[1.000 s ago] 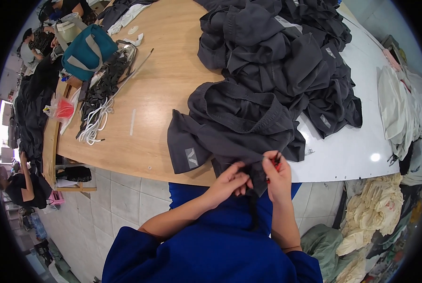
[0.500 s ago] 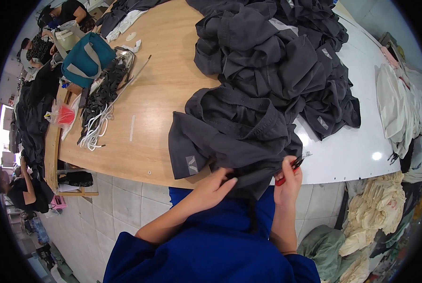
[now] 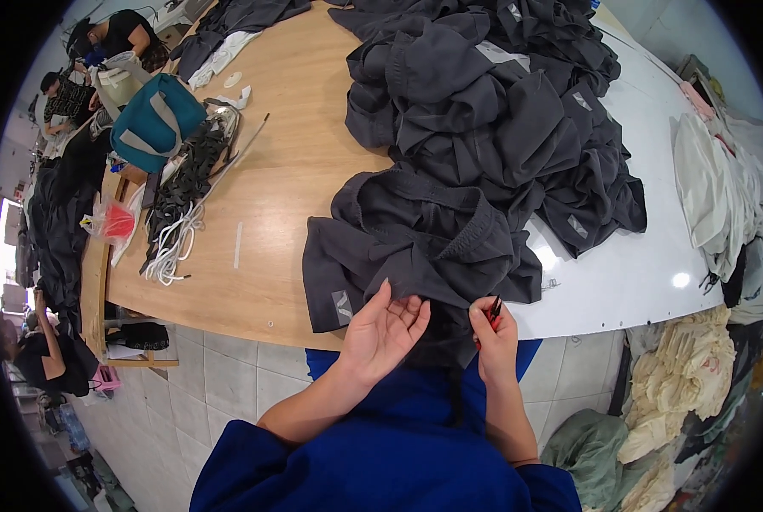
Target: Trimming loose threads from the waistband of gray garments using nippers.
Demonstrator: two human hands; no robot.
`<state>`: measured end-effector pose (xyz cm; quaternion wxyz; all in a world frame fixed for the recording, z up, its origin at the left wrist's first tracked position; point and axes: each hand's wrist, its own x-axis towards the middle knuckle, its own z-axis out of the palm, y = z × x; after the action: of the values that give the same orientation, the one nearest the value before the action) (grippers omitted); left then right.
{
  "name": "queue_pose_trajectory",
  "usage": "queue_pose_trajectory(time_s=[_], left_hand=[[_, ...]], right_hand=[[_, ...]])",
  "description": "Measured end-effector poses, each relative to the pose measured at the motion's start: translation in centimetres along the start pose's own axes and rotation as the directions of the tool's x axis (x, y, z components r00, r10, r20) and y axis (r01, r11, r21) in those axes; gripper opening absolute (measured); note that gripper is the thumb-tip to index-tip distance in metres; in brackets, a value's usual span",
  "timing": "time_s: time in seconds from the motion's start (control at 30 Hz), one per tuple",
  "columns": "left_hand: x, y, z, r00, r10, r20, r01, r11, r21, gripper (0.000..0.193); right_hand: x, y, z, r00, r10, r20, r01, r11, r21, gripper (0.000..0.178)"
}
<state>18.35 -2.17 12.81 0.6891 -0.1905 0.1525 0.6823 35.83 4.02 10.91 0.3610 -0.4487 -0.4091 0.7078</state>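
Dark grey shorts with a gathered elastic waistband point(image 3: 381, 235) lie in front of me, and part of them hangs over the table's near edge. My left hand point(image 3: 380, 334) is turned palm up at the near edge of the shorts. Its fingers are apart and slightly curled, and no object shows in the palm. My right hand point(image 3: 496, 346) is closed around small thread snips point(image 3: 495, 312) with red handles and a dark tip pointing up. It is close against the cloth, just to the right of the left hand.
A large heap of dark grey garments point(image 3: 484, 111) covers the table beyond the shorts. At left lie white cords point(image 3: 172, 247) and a teal bag point(image 3: 158, 124). Cream cloth point(image 3: 680, 375) is piled at the right. Other people point(image 3: 117, 43) work at the far left.
My left hand has turned palm up and come off the cloth. My right hand has moved left and slightly down with the snips, whose tip now points upward instead of to the right.
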Motion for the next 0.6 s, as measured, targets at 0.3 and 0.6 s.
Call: queue_pose_trajectory(time_s=[0.3, 0.6], left_hand=[[0.7, -0.6, 0.3, 0.984, 0.179, 0.016, -0.176, 0.934, 0.310, 0.014], [0.1, -1.6, -0.1, 0.970, 0.210, 0.123, -0.243, 0.833, 0.497, 0.021]], right_hand=[[-0.9, -0.7, 1.0, 0.940, -0.341, -0.020, 0.335, 0.932, -0.139, 0.025], [-1.6, -3.7, 3.0, 0.882, -0.418, 0.219, 0.471, 0.742, -0.477, 0.030]])
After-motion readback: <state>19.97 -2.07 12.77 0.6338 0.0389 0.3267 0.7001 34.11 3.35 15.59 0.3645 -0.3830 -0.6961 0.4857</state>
